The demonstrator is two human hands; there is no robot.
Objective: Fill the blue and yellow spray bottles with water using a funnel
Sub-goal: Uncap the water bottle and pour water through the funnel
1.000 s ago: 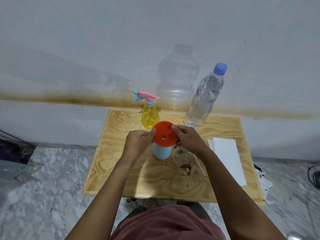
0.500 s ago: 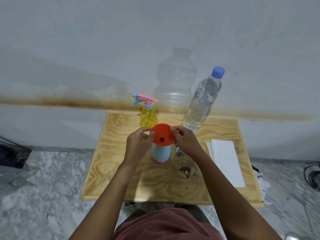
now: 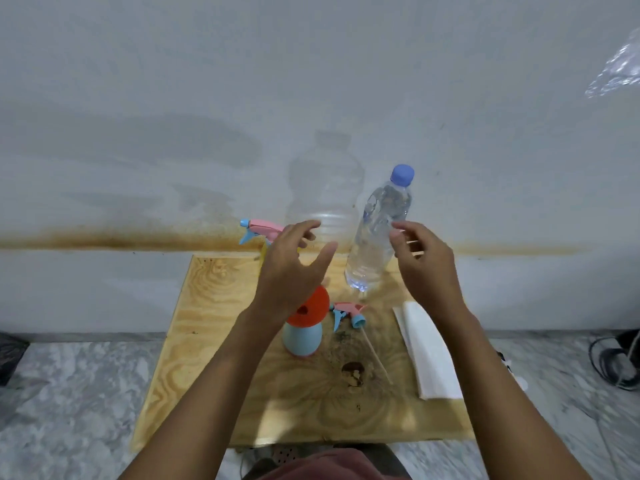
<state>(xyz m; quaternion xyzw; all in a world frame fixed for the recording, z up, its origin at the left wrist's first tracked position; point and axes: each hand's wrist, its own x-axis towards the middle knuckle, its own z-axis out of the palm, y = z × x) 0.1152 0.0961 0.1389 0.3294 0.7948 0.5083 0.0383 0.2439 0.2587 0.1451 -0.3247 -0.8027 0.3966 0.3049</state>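
Observation:
The blue spray bottle point(image 3: 302, 339) stands mid-table with the orange funnel point(image 3: 311, 310) seated in its neck. Its removed pink and blue spray head point(image 3: 348, 313) lies on the wood just right of it, tube trailing toward me. The yellow spray bottle is mostly hidden behind my left hand; only its pink trigger head point(image 3: 258, 228) shows. A clear water bottle point(image 3: 379, 233) with a blue cap stands at the back. My left hand point(image 3: 294, 268) hovers open above the funnel. My right hand point(image 3: 420, 261) is open just right of the water bottle, not touching it.
The small wooden table point(image 3: 214, 341) stands against a white wall. A folded white cloth point(image 3: 427, 351) lies along its right side. A dark stain point(image 3: 352, 370) marks the wood near the middle. Marble floor surrounds the table, with cables point(image 3: 616, 358) at the far right.
Both hands have let go of the funnel and risen toward the back of the table, the right one toward the water bottle. The funnel stays in the blue bottle.

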